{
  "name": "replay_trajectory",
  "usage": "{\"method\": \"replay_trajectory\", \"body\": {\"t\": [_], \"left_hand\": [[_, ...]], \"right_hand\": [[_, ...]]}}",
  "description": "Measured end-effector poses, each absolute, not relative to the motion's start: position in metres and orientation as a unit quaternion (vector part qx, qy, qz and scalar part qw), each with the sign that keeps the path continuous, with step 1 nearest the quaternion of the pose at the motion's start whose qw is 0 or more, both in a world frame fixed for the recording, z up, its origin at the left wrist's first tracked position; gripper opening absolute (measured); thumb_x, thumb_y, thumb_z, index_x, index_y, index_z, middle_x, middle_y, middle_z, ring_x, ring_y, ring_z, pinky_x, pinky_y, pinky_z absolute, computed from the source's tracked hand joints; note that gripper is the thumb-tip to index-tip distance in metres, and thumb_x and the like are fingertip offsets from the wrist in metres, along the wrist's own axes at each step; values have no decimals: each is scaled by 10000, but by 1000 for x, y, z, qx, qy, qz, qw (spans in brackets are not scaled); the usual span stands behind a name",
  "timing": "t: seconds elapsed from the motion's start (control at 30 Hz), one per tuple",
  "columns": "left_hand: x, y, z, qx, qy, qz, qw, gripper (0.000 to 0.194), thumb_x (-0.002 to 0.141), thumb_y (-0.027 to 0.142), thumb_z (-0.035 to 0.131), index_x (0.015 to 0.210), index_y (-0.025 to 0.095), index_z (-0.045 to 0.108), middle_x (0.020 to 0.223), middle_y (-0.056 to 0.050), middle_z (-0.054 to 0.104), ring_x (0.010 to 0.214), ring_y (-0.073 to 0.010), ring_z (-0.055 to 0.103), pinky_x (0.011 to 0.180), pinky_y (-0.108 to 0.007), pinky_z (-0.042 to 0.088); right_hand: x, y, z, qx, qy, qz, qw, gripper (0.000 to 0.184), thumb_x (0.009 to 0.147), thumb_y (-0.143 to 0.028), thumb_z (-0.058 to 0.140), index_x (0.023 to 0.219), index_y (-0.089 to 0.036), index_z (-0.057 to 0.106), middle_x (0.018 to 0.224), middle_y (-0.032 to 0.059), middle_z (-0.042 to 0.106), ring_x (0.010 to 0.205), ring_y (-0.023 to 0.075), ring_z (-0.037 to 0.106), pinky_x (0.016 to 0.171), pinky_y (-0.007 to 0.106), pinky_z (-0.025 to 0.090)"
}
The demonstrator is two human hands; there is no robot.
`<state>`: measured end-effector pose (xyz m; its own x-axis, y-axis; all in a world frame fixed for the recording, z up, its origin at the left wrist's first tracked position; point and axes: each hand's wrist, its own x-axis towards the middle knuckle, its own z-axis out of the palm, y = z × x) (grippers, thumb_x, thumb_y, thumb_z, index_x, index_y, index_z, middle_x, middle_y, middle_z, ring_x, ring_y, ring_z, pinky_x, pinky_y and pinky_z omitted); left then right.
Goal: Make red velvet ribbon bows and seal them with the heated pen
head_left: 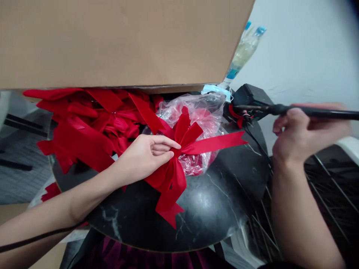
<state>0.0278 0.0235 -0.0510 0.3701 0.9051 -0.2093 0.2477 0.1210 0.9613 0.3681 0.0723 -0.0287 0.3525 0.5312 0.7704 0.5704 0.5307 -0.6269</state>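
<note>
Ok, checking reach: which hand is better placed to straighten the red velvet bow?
The left, probably: the left hand pinches the red velvet bow at its centre, while the right hand sits farther off, gripping a black rod-handled tool.

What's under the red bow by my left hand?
The bow lies over a clear plastic bag of red ribbon and a black marble table; what's directly under its knot is hidden.

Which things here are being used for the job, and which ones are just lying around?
Being used:
left hand, pinching a red velvet bow
right hand, gripping a black corded tool

Just lying around:
pile of red bows
clear plastic bag
black marble tabletop
cardboard sheet
plastic water bottle
</note>
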Motion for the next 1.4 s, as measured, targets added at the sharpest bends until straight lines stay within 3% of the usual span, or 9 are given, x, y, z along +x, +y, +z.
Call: {"method": "replay_trajectory", "body": {"t": [0.1,0.17,0.23,0.43,0.67,1.17,1.4], "left_hand": [[29,22,-56,609,476,285,567,224,850,194,688,1055,181,777,1025,-51,821,995,-223,781,950,-319,625],[29,20,-61,618,469,287,561,227,860,175,669,1063,180,771,1036,-41,821,986,-204,783,961,-299,619],[29,19,-64,628,462,286,556,229,871,166,655,1070,184,767,1037,-31,821,981,-197,784,952,-288,621],[29,17,-67,645,455,286,543,231,908,206,644,1105,176,760,1091,-26,815,1024,-200,776,974,-280,613],[30,18,-66,648,456,285,540,251,919,211,634,1130,165,762,1107,-26,814,1037,-191,772,977,-260,608],[31,19,-65,652,453,281,539,276,906,186,632,1147,151,762,1105,-40,815,1024,-205,778,956,-278,623],[32,18,-65,647,459,282,539,275,902,202,641,1140,142,766,1111,-50,814,1036,-214,775,976,-290,617]], "right_hand": [[328,43,-31,-400,-597,-29,695,27,798,-250,723,824,-247,717,550,-22,544,432,149,545,379,285,361],[302,24,-39,-415,-607,-15,677,89,790,-295,717,852,-253,765,607,10,603,447,168,555,385,318,365],[282,8,-45,-432,-636,8,639,103,796,-312,702,863,-273,771,664,24,649,462,175,564,394,335,381],[260,-14,-52,-394,-720,28,571,205,689,-143,695,873,-231,721,668,-7,668,505,156,625,429,289,481],[257,-15,-55,-416,-740,18,528,184,695,-172,674,853,-263,692,628,-26,661,488,151,631,404,268,486],[251,-12,-59,-421,-747,2,515,183,733,-202,676,882,-307,692,660,-21,675,508,173,656,413,312,521],[252,-11,-65,-395,-743,-7,540,239,688,-180,737,910,-266,712,676,-32,699,536,182,696,462,300,545]]}}
